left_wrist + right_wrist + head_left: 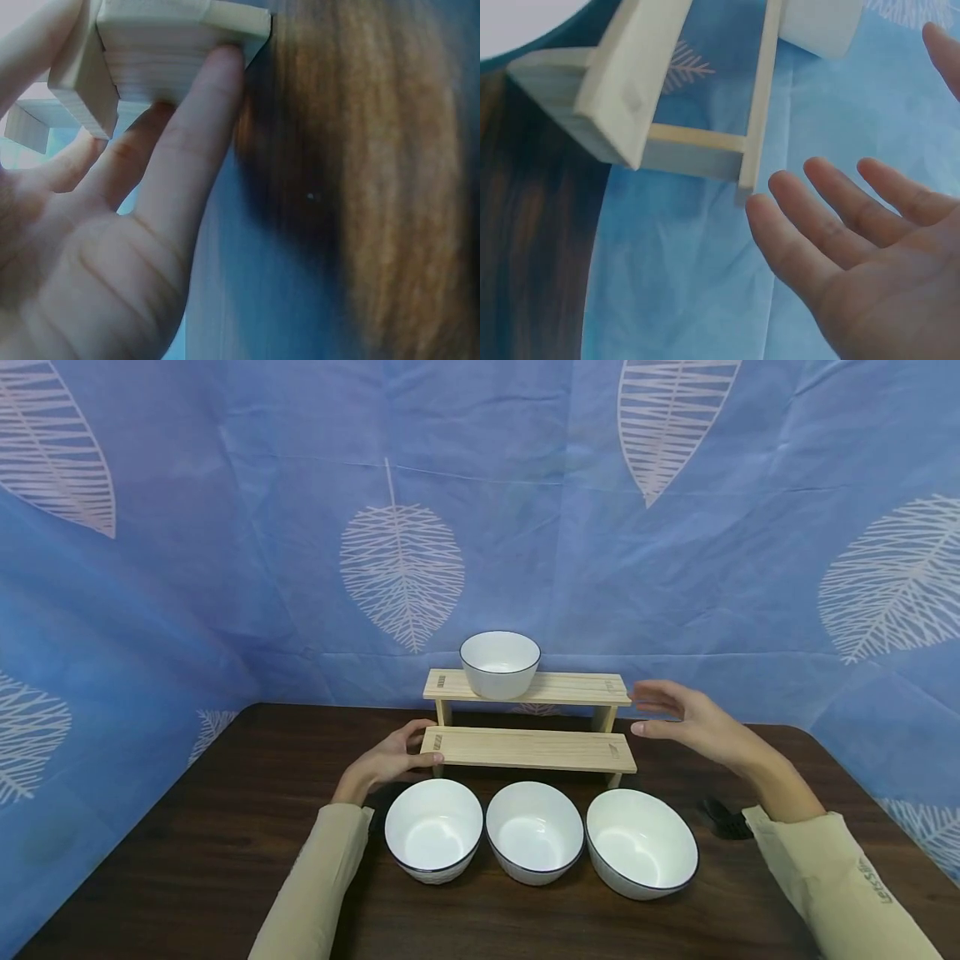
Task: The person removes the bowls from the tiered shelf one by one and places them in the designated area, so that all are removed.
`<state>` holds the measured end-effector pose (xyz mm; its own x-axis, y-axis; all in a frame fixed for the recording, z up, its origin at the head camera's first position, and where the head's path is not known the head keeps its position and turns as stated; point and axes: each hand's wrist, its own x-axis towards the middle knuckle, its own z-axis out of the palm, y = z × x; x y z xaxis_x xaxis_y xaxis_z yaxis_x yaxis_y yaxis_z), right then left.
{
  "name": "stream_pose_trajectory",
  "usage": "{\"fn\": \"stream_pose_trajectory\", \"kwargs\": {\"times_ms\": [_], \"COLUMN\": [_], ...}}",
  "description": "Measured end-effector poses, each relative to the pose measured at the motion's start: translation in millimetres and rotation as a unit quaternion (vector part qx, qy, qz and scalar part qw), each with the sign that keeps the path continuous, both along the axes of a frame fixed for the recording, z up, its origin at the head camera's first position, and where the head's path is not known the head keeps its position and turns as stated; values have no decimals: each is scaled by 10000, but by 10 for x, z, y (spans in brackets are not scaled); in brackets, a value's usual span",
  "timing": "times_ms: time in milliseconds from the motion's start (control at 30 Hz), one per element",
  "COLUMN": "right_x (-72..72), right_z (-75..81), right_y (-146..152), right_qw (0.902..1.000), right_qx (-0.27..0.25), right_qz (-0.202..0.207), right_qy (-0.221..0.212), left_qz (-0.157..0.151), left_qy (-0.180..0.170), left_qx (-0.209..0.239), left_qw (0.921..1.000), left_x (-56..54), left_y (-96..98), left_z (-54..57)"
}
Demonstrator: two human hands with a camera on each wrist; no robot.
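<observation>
A two-step wooden rack (pixel 528 748) stands on the table, a white bowl (pixel 500 667) with a dark rim resting on its upper step. My left hand (pixel 386 758) holds the left end of the lower step, thumb toward the front and fingers behind. In the left wrist view, fingers (pixel 184 150) lie against the rack's pale wooden end pieces (pixel 161 45). Beside the rack's right end, my right hand (pixel 693 720) is held with its fingers spread and nothing in it. The right wrist view shows fingertips (pixel 784 184) close to the rack's end (pixel 748 169).
Three more white bowls stand in a row before the rack: left (pixel 434 831), middle (pixel 535 832) and right (pixel 641 844). A dark object (pixel 724 819) lies by the right sleeve. Behind the dark wooden table (pixel 187 860) hangs a blue leaf-patterned cloth (pixel 525 552).
</observation>
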<state>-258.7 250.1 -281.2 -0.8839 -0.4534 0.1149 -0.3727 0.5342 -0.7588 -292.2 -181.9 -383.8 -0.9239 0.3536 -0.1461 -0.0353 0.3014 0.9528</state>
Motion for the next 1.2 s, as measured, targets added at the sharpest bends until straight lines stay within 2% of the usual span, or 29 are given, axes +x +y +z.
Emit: {"fn": "stream_pose_trajectory", "kwargs": {"times_ms": [233, 433, 667, 967, 1200], "right_x": [-93, -180, -283, -396, -490], "right_z": [109, 142, 129, 87, 49], "right_y": [-135, -252, -441, -673, -875], "right_qw": [9995, 9980, 9968, 9976, 9957], "right_qx": [-268, -474, -661, -486, -782], "right_qz": [-70, -230, -289, -255, -270], "right_qy": [-155, -339, -337, -429, -422], "left_qz": [10, 16, 51, 9, 69], "left_qy": [0, 30, 61, 22, -3], "left_qx": [-40, -47, -69, -87, -139], "left_qw": [10000, 10000, 9999, 10000, 9999], "left_x": [-9, -3, -6, -18, -4], "left_y": [-1, 14, 11, 18, -2], "left_z": [-8, -18, -33, -13, -15]}}
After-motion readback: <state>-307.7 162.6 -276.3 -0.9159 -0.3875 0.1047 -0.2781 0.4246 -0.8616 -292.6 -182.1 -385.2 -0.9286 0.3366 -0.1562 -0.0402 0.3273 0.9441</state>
